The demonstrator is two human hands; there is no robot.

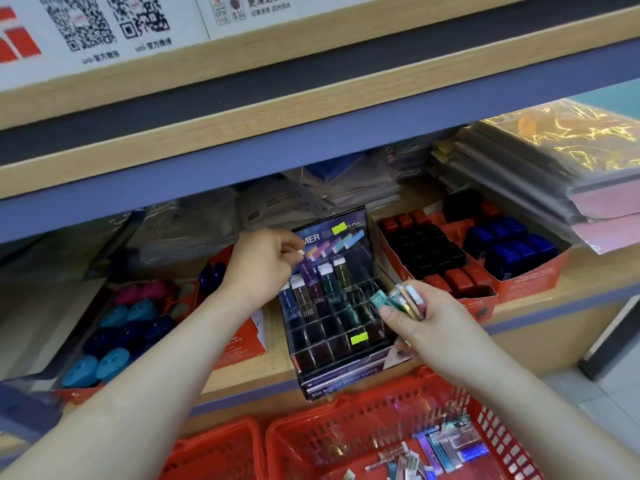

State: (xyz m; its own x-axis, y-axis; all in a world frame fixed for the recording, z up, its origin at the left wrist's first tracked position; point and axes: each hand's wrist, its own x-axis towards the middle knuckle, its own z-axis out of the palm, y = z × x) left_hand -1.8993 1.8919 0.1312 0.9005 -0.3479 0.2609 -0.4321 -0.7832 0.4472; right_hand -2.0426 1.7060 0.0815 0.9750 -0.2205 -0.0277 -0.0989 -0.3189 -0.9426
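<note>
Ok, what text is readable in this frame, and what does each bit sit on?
"MER", start hidden by the left hand: display box backboard.
"ON-PVC": same backboard, top right.
"Slim body for precise erasing": display box front strip.
"uni-" then Chinese characters: under both QR codes.
"one ink": white panel, top.
Too blurred: print on the red cartons, sleeves of the erasers in the right hand.
</note>
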